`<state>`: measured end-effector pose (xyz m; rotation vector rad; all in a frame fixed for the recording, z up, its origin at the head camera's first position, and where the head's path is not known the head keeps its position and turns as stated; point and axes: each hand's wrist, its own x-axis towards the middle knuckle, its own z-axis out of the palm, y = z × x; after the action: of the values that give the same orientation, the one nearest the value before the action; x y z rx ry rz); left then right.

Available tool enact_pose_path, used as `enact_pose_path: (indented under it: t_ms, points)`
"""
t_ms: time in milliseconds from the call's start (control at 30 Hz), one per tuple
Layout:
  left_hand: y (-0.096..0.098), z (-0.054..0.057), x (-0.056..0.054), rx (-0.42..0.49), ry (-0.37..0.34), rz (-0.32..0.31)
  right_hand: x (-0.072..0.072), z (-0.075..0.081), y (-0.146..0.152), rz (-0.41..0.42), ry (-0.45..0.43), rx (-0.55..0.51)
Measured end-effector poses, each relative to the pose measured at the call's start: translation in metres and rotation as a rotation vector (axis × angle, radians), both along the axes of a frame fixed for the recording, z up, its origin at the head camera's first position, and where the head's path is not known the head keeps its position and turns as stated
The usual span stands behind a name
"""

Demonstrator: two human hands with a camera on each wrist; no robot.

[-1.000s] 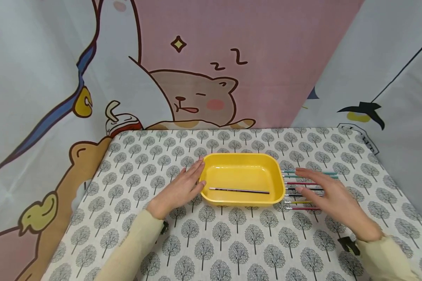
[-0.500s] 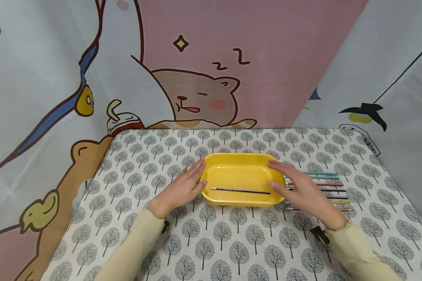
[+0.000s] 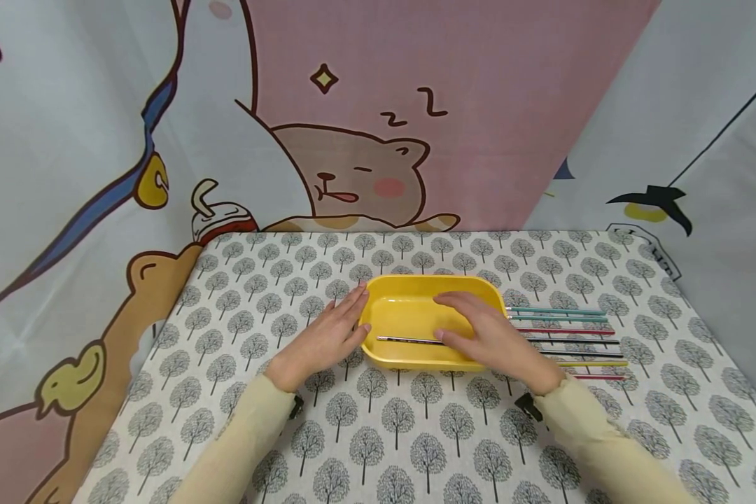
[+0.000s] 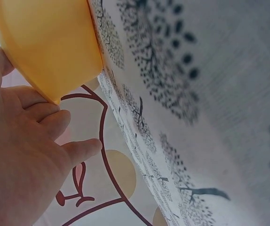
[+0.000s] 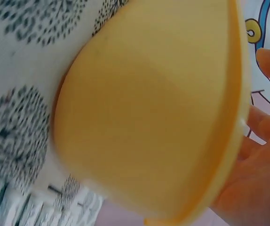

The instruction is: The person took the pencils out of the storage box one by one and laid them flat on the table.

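A yellow plastic tray [image 3: 433,362] stands on the cloth-covered table. My left hand [image 3: 324,343] rests at its left end, fingers stretched along the rim and the thumb near the front corner. In the left wrist view, fingertips of the left hand [image 4: 27,146] touch the tray's rim [image 4: 55,100]. Inside the tray lies a slim black pencil-like stick [image 3: 408,340] with a pale left tip. Over the tray's right half reaches my right hand [image 3: 488,339], thumb and fingers apart, nothing held. Its thumb overlaps the stick and hides the right part.
Right of the tray, several slim sticks [image 3: 573,331] in teal, red, black and yellow lie side by side, their left ends partly hidden by my right hand and the tray. A tree-print cloth [image 3: 271,245] covers the table. Cartoon-print curtains [image 3: 479,105] enclose the back and sides.
My right hand has moved left, from above the row of sticks to over the tray and its black stick. My left hand has stayed at the tray's left end.
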<state>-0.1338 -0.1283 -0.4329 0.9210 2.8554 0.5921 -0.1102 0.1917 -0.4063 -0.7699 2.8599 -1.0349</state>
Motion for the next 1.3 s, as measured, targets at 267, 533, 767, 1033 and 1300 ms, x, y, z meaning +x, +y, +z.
enact_pose_path:
  t_ms: [267,533,767,1033,1300]
  points:
    - [0.001,0.002,0.001,-0.004,-0.010,-0.002,-0.008,-0.004,-0.021,0.027,-0.040,0.029]
    - [0.001,0.002,0.001,-0.014,-0.011,0.003,-0.015,-0.009,-0.036,0.041,-0.111,0.066]
    - [0.001,0.001,0.000,-0.008,-0.011,0.002,-0.020,-0.013,-0.043,0.040,-0.156,0.111]
    - [0.001,0.000,0.000,-0.007,-0.014,0.008,-0.026,-0.018,-0.049,0.057,-0.207,0.115]
    - [0.000,0.002,0.000,-0.005,-0.016,0.007,-0.031,-0.024,-0.053,0.073,-0.224,0.153]
